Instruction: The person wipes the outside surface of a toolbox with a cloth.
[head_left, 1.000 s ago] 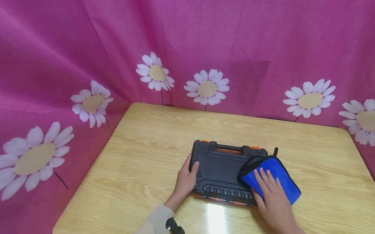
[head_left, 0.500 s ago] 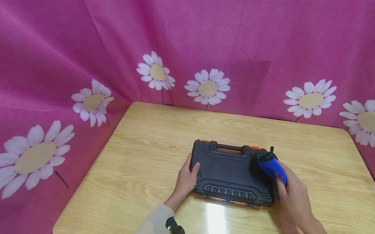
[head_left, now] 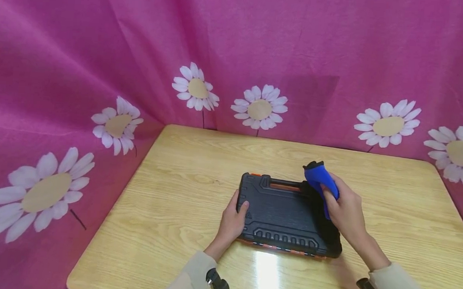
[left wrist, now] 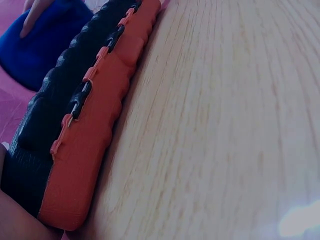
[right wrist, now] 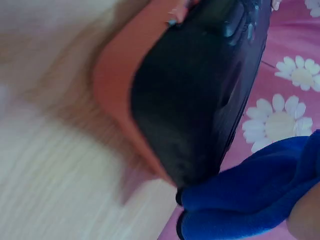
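Note:
A black toolbox with an orange lower half lies flat on the table, its handle side facing away. At its left edge my left hand grips it, thumb on top of the lid. My right hand pinches a bunched blue cloth with black trim, above the box's far right part. In the left wrist view the hinged orange side shows close up, with the blue cloth beyond it. The right wrist view has the folded cloth near the box corner.
The wooden table spreads out around the box. Behind and to the left hangs a magenta curtain printed with large white daisies. A bright light reflection falls on the tabletop in front of the box.
My right hand lay flat on the spread cloth; now it has gathered the cloth up and moved it toward the box's far right corner. My left hand stays on the box's left edge.

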A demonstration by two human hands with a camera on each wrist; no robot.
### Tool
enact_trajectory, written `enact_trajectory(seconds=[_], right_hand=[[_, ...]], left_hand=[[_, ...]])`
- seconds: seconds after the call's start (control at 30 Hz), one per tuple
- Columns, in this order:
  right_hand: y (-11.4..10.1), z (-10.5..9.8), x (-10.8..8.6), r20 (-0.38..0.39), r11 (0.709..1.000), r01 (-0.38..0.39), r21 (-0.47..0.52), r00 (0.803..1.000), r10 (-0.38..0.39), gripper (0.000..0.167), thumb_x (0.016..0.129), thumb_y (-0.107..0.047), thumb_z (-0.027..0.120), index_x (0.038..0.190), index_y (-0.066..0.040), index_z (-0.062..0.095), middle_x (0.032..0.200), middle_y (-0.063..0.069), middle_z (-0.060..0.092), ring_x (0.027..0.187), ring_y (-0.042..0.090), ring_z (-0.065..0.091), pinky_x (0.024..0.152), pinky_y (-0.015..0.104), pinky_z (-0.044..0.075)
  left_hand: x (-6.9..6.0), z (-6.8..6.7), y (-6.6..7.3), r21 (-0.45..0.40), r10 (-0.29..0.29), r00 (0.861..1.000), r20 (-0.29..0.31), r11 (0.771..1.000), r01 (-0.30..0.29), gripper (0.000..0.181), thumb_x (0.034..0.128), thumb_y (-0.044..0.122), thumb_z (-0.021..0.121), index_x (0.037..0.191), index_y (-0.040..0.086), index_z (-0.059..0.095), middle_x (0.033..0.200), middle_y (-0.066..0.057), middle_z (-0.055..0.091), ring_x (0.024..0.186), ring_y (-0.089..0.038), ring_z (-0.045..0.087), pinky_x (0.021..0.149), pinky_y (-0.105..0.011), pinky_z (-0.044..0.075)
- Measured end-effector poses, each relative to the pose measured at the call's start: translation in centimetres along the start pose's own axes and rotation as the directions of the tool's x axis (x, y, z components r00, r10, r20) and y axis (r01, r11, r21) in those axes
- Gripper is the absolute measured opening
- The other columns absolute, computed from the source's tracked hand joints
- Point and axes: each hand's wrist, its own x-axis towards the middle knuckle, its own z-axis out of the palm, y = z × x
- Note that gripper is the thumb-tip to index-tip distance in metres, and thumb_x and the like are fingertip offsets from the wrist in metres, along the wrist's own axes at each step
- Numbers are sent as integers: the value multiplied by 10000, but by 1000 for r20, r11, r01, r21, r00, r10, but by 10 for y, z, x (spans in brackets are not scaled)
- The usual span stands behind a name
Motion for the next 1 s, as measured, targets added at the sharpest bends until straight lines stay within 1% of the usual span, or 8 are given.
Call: enact_trajectory(seconds=[0.07, 0.13, 0.2, 0.47, 0.6, 0.73, 0.83, 1.0], right_hand=[[-4, 6, 6, 26, 1000, 24, -7, 999, -24, 354, 914, 11, 684, 1265, 12, 630, 1120, 212, 684, 890, 344, 643, 831, 458, 536], [-8, 12, 12, 59, 999, 39, -11, 997, -39, 363, 915, 13, 682, 1273, 15, 620, 1130, 224, 675, 893, 366, 640, 815, 599, 517], [-11, 18, 18, 94, 999, 50, -8, 994, -49, 370, 922, 9, 674, 1287, 16, 610, 1144, 235, 667, 910, 385, 638, 830, 629, 508], [-24, 49, 42, 203, 996, 85, 15, 975, -86, 353, 963, -50, 642, 1310, 2, 608, 1208, 223, 662, 1065, 411, 646, 936, 620, 472], [-28, 64, 48, 266, 997, 60, 41, 962, -69, 368, 977, -69, 631, 1337, -1, 592, 1255, 217, 644, 1108, 405, 632, 982, 603, 450], [-32, 75, 54, 316, 998, 15, 58, 948, -33, 359, 997, -93, 606, 1346, -11, 580, 1249, 216, 643, 1049, 384, 646, 969, 603, 461], [-35, 83, 57, 359, 998, -7, 61, 933, -15, 351, 1008, -116, 593, 1344, -16, 573, 1239, 209, 644, 1015, 369, 651, 958, 597, 472], [-39, 96, 62, 440, 997, -2, 82, 897, -35, 379, 1015, -135, 588, 1375, -19, 556, 1294, 197, 621, 1105, 363, 636, 998, 573, 450]], left_hand=[[0, 1, 1, 3, -5, 1000, 3, 1000, 5, 590, 1073, 266, 456, 1574, 26, 258, 1581, -179, 320, 1448, -340, 289, 1157, -505, 252], [0, 2, 2, 8, -6, 1000, 6, 1000, 6, 588, 1073, 263, 456, 1574, 29, 257, 1580, -179, 321, 1447, -337, 290, 1157, -500, 253], [0, 2, 2, 12, -10, 1000, 7, 1000, 10, 590, 1072, 260, 459, 1575, 28, 256, 1581, -177, 320, 1449, -333, 287, 1160, -494, 249], [0, 2, 3, 7, 6, 1000, 11, 1000, -6, 588, 1072, 258, 458, 1573, 24, 258, 1582, -179, 318, 1449, -334, 287, 1161, -490, 248], [0, 2, 3, 7, -7, 1000, 18, 1000, 7, 589, 1073, 264, 456, 1578, 38, 254, 1589, -162, 312, 1454, -316, 283, 1164, -482, 246], [-1, 1, 3, 11, -14, 1000, 15, 1000, 14, 590, 1072, 268, 457, 1582, 51, 252, 1589, -152, 316, 1452, -306, 289, 1164, -478, 246], [0, 0, 3, 11, -1, 1000, 8, 1000, 0, 582, 1072, 260, 455, 1579, 49, 261, 1583, -156, 329, 1446, -311, 301, 1160, -486, 252], [0, -2, 2, 18, 14, 1000, 1, 1000, -14, 579, 1070, 249, 461, 1573, 35, 271, 1573, -169, 341, 1441, -320, 308, 1156, -493, 260]])
